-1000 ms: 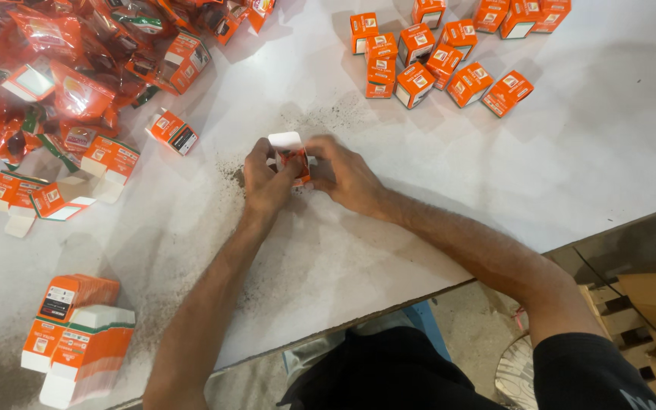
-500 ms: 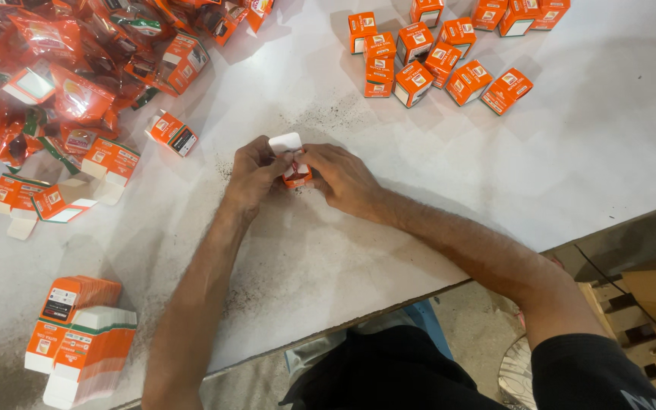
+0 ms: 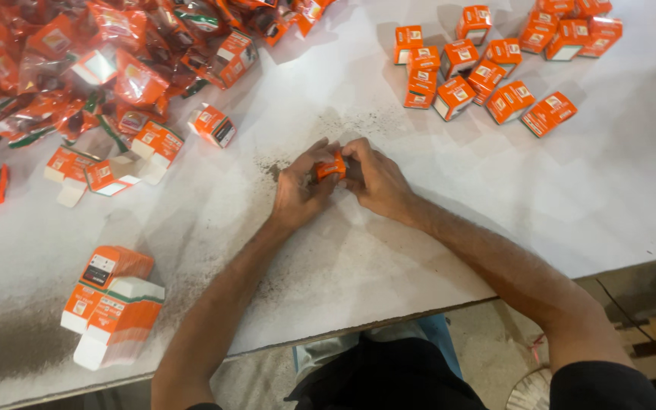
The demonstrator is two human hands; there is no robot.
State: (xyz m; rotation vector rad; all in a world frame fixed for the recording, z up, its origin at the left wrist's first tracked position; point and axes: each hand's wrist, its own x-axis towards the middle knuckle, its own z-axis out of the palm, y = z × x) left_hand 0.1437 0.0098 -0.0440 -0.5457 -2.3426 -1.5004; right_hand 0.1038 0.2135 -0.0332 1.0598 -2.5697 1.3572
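Note:
A small orange carton (image 3: 330, 165) sits between both my hands at the middle of the white table (image 3: 495, 197). My left hand (image 3: 300, 187) wraps it from the left, fingers curled over its top. My right hand (image 3: 377, 178) presses on it from the right. Most of the carton is hidden by my fingers; only an orange face shows.
Several closed orange cartons (image 3: 487, 72) lie grouped at the far right. A heap of orange plastic pouches (image 3: 77, 61) fills the far left, with flat and half-folded cartons (image 3: 115, 167) beside it. A stack of flat cartons (image 3: 111, 304) lies near the front left edge. Dark powder dusts the table.
The carton's white flap, sticking up before, is no longer visible; my fingers now close over the carton's top. Both hands stay at the same spot.

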